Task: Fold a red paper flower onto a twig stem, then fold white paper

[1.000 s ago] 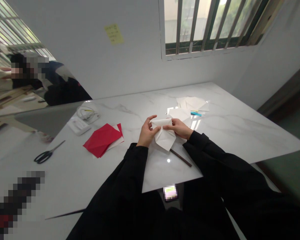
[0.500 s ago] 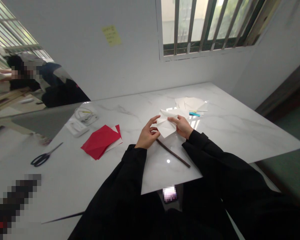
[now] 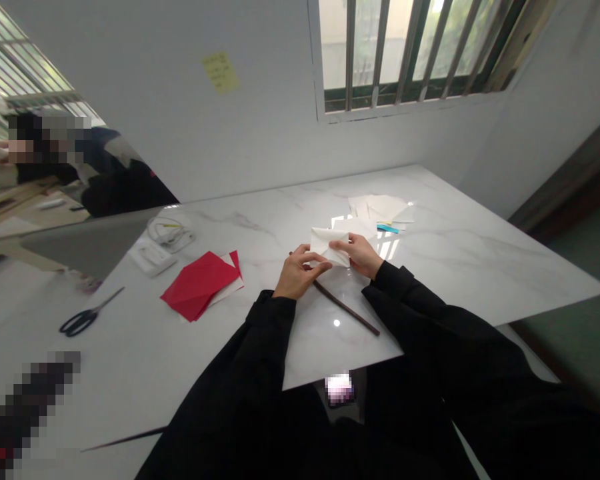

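A creased piece of white paper (image 3: 325, 240) is held up between both hands above the table. My right hand (image 3: 363, 255) pinches its right side, with the thumb lying across the face of the paper. At the lower left edge, my left hand (image 3: 300, 272) is closed on the paper with thumb and fingers. Beneath the hands a thin dark brown stick (image 3: 347, 308) lies slantwise on the white marbled table (image 3: 460, 267); its upper part passes behind my left hand.
Red paper sheets (image 3: 203, 280) lie on the left, near black-handled scissors (image 3: 87, 320) and a white box with a cable (image 3: 153, 257). Behind the hands are white paper sheets (image 3: 380, 205) and a blue strip (image 3: 387, 228). A person (image 3: 115, 167) is at the far left.
The paper has turned and now shows a straight top edge and a lower outline. My left hand has shifted slightly right, its thumb and fingers closing onto the lower edge.
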Available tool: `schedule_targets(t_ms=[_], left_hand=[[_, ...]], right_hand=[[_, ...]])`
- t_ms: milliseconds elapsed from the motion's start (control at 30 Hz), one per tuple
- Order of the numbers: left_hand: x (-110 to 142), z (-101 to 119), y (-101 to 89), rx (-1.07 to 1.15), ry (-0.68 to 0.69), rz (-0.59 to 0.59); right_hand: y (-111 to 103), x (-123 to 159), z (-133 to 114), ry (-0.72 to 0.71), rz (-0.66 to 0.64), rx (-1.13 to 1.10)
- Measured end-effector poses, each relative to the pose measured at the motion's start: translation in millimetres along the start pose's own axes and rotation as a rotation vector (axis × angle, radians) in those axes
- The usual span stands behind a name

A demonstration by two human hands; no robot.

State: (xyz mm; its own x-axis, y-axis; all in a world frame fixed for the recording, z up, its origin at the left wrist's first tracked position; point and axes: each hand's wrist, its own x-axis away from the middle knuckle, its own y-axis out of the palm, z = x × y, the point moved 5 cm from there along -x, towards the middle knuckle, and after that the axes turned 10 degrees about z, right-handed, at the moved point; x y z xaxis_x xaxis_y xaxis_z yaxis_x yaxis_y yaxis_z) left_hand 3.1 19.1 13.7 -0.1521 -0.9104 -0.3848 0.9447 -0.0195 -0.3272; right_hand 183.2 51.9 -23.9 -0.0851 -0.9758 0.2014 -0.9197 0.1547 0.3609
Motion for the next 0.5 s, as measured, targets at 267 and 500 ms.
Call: schedule_targets(t_ms=[267,500], left_hand=[[-2.5,-2.7,-7.3,0.008,-0.062,0.13],[-1.7,-2.7,-5.4,0.021,-0.011,0.013]], right_hand=[[0.7,1.7,-0.3,-0.008,-0.015,-0.014],[0.5,-1.3,-0.6,0.021,-0.004,-0.066]])
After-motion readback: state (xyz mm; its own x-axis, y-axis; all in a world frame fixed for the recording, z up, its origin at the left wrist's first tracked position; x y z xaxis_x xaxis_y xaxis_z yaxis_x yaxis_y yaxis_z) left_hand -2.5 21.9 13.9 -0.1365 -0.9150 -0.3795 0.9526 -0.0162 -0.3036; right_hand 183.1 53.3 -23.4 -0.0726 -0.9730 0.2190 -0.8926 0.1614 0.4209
